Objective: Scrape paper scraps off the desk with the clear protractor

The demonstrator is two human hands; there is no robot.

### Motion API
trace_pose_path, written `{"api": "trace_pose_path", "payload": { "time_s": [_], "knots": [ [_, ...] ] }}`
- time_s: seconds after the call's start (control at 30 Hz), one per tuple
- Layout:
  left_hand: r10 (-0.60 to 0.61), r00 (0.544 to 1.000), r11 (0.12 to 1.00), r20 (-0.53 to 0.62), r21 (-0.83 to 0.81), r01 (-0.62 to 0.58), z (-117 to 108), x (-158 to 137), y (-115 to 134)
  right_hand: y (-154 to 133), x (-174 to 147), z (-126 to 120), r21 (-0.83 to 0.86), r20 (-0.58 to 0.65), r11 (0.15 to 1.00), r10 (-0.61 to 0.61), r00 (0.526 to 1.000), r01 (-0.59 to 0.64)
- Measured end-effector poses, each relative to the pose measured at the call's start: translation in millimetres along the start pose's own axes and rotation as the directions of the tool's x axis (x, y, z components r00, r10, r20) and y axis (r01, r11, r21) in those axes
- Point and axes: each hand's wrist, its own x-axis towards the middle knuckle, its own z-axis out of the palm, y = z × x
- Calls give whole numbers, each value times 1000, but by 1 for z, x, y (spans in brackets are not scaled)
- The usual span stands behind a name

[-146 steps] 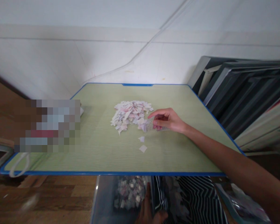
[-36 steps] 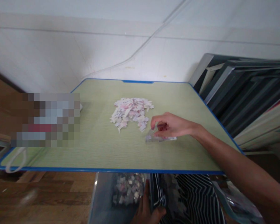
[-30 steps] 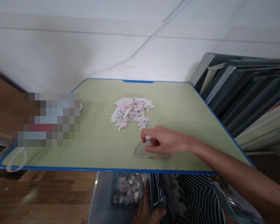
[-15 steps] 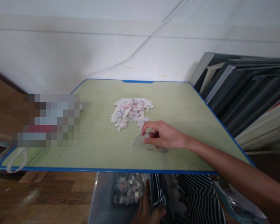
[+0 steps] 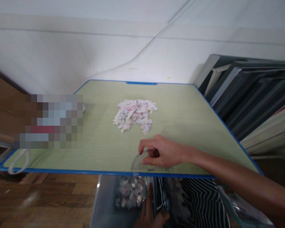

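Head view: right fingers (image 5: 149, 161) clamp protractor (image 5: 137, 161), left fingers (image 5: 150, 196) bin (image 5: 104, 197); likely sweeping paper scraps (image 5: 134, 110), next push should cross tabletop (image 5: 180, 104) edge

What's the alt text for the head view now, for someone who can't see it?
The right hand holds a clear protractor at the near edge of a pale-green, blue-rimmed table. Beyond it lies a heap of paper scraps; below the edge, the left hand grips a translucent container holding small pale pieces.

It looked like a room at home: wood-plank floor (image 5: 59, 202) below the small counter (image 5: 97, 145), white wall (image 5: 118, 47) behind it.
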Motion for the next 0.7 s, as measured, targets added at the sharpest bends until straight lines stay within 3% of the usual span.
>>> {"api": "trace_pose_path", "payload": {
  "time_s": [0.2,0.3,0.4,0.47,0.57,0.7],
  "knots": [
    [-88,996,995,28,-41,89,-6,1,4,3,1,5,125,32,990,-63,997,59],
    [-25,999,999,49,-40,27,-9,-2,0,7,0,-2,167,27,980,-113,993,106],
    [53,996,998,67,-19,-52,-9,-3,-4,17,-3,-24,140,-123,984,-89,988,106],
    [-1,999,1000,48,-18,2,-5,-1,-5,28,-4,-42,124,-283,989,-37,958,75],
    [-81,997,997,-8,-8,81,3,3,-6,44,-4,-58,108,-384,994,32,923,11],
    [41,998,994,-45,102,-36,12,5,-7,52,-4,-60,184,-297,983,72,952,-17]
  ]
}}
